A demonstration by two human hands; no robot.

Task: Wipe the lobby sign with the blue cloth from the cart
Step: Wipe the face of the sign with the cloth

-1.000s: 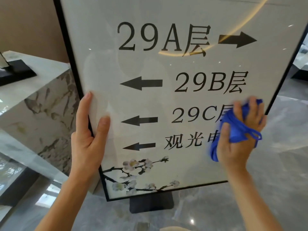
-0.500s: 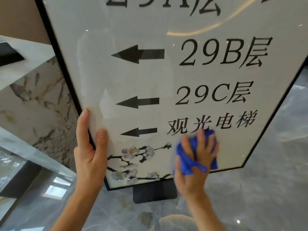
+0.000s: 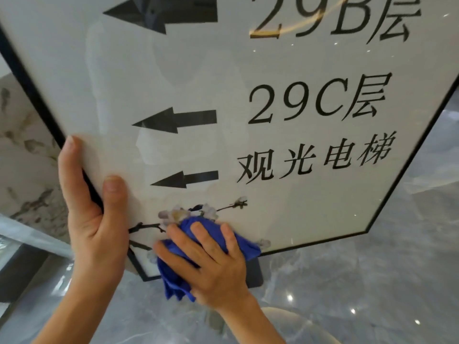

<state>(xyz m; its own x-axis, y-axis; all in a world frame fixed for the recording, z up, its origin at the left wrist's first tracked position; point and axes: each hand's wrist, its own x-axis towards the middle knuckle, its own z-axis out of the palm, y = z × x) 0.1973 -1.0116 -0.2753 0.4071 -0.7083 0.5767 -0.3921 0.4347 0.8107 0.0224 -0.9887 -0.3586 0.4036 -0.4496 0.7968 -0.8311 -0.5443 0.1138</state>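
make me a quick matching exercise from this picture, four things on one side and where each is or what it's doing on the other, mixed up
Things:
1. left hand
2. right hand
3. blue cloth
4. sign stand base

Places or states:
A. on the floor beneath the sign's bottom edge
B. gripping the sign's left frame edge
C. bunched under a palm
D. pressed over the printed blossoms

Pairs: 1-B, 2-D, 3-C, 4-A

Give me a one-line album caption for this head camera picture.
Left hand steadies the sign by its frame while the right hand presses a blue cloth over its lower corner.
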